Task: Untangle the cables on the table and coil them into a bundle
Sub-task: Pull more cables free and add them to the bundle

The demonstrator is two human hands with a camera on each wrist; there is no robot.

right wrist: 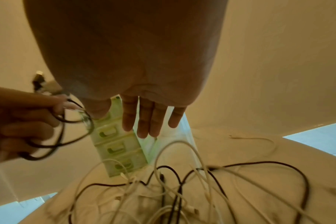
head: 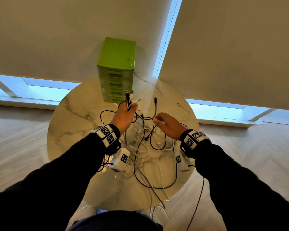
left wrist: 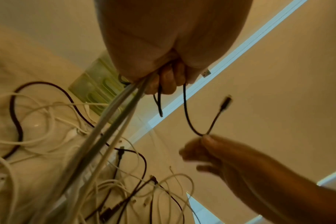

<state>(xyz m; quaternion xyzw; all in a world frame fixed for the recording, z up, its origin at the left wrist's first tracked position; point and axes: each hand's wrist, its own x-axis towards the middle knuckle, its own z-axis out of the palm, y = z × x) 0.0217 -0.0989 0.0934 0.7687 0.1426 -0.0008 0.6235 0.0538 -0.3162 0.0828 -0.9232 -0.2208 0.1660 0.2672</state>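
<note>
Your left hand (head: 123, 114) clenches a bunch of cable ends (head: 129, 99) above the tabletop's far edge; your right hand (head: 168, 125) pinches a black cable (left wrist: 188, 115). Tangled cables (head: 145, 147) cover the tabletop's (head: 70, 117) middle.

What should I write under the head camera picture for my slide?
Left hand grips gathered cable ends while right hand pinches a black cable.

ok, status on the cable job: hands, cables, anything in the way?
Left hand grips a bunch of cable ends, raised. Right hand pinches one black cable. Rest of tangle on the table. Green drawer unit behind, clear.
</note>
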